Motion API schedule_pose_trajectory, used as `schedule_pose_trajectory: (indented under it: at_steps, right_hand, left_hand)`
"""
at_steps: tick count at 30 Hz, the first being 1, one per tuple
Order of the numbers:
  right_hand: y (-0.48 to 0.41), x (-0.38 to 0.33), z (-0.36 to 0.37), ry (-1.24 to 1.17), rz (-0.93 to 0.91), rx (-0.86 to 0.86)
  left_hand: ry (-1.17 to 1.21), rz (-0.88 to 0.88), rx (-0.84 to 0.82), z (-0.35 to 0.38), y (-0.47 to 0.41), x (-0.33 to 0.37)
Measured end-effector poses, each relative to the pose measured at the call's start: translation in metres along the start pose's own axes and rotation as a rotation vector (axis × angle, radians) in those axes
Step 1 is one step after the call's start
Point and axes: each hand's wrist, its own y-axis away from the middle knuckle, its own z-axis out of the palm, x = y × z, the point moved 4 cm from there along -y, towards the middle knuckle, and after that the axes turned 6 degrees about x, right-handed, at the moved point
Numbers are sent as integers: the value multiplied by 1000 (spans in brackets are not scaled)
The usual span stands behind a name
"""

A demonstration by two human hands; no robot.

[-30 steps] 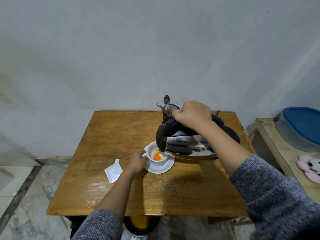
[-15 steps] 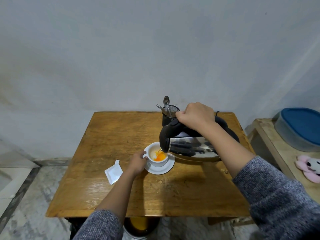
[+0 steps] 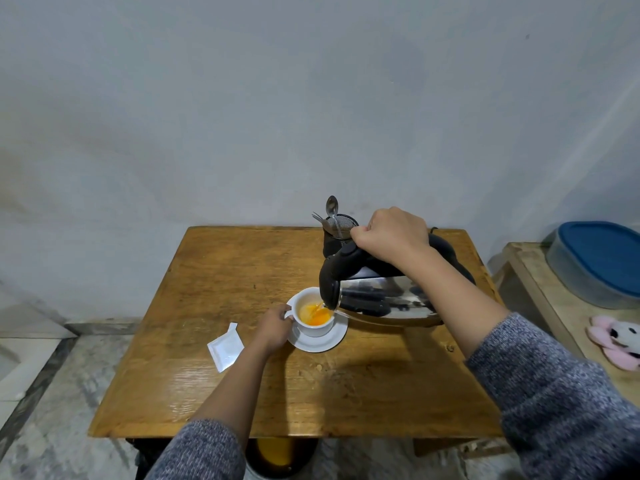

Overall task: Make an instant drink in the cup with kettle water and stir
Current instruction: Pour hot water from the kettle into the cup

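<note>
A white cup (image 3: 313,328) stands on a white saucer (image 3: 320,342) near the middle of the wooden table (image 3: 214,271). Orange liquid lies in the cup's bottom. My left hand (image 3: 273,329) grips the cup's handle on its left side. My right hand (image 3: 393,235) is closed on the black handle of a steel kettle (image 3: 384,301), which is tilted with its spout over the cup; a thin stream of water runs into it. A torn white sachet (image 3: 225,348) lies flat to the left of my left hand.
A black mesh holder (image 3: 337,233) with a spoon (image 3: 331,207) and a fork stands at the table's back edge behind the kettle. To the right, a low wooden bench carries a blue-lidded container (image 3: 602,261) and a pink plush toy (image 3: 618,341). A wall rises behind the table.
The orange liquid in the cup has grown and spread as water keeps pouring. The kettle and my right hand have shifted slightly right. My left hand stays on the cup handle.
</note>
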Motion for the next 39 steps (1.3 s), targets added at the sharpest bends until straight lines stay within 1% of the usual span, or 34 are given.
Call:
schedule_pose_trajectory:
  at_steps: [21, 39]
  right_hand:
    - [4, -1, 0, 25, 7, -12]
    - [8, -8, 1, 24, 5, 22]
  left_hand:
    - [-18, 18, 3, 0, -4, -2]
    - [-32, 34, -15, 1, -6, -6]
